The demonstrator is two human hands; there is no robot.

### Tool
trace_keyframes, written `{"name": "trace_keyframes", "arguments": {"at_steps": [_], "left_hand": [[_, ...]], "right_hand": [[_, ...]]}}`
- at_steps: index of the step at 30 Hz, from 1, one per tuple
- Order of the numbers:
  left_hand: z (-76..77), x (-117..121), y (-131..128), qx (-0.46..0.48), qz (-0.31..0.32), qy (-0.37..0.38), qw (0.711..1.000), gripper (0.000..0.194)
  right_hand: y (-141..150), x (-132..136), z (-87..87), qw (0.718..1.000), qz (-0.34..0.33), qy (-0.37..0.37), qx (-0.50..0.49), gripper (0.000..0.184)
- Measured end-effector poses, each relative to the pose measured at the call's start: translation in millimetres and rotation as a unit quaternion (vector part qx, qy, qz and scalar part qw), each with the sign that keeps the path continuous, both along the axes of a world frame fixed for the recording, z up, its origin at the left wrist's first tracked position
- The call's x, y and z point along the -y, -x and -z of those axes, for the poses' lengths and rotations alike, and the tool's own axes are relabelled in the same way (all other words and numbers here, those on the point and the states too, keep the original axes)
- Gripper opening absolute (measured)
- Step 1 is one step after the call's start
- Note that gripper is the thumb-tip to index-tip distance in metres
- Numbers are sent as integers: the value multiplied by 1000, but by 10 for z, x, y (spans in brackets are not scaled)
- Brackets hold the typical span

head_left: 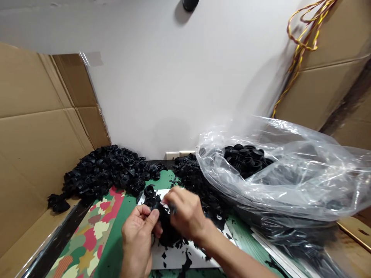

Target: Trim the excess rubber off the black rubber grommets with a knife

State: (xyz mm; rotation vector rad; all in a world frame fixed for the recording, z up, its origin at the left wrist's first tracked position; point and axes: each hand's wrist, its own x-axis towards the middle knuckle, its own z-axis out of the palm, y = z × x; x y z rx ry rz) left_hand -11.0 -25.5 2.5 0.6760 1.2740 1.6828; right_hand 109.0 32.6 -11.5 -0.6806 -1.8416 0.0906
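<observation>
My left hand (137, 231) grips a black ribbed rubber bellows piece (158, 204) between thumb and fingers. My right hand (185, 214) is pressed against the same piece from above, fingers closed, partly hiding it. A small grey object (173, 209) shows under those fingers, too small to identify. Both hands are over a white sheet (185, 260) strewn with black rubber scraps. A heap of black rubber scraps (197, 189) lies just beyond my right hand. A larger heap of black ribbed rubber pieces (104, 170) lies further back on the left.
A clear plastic bag (290, 181) holding black ribbed rubber pieces lies on the right. The bench top has a green and camouflage-patterned mat (92, 235). Cardboard sheets (37, 116) line the left side, more cardboard (324, 85) stands right, with a yellow cable (303, 42), and a white wall (174, 77) behind.
</observation>
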Motion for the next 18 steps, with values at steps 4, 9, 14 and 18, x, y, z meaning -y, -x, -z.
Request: {"name": "trace_keyframes", "arguments": {"at_steps": [4, 9, 14, 18], "left_hand": [[-25, 23, 59, -7, 3, 23, 1000, 41], [-25, -22, 110, -30, 10, 28, 999, 42], [-8, -43, 61, -59, 20, 19, 998, 38], [44, -65, 3, -102, 16, 7, 995, 37]], "right_hand": [[-227, -288, 173, 983, 76, 150, -79, 17], [-319, -271, 91, 921, -43, 328, -207, 29], [-198, -22, -63, 880, -132, 393, -230, 23], [-30, 145, -84, 920, -76, 352, -152, 10]]}}
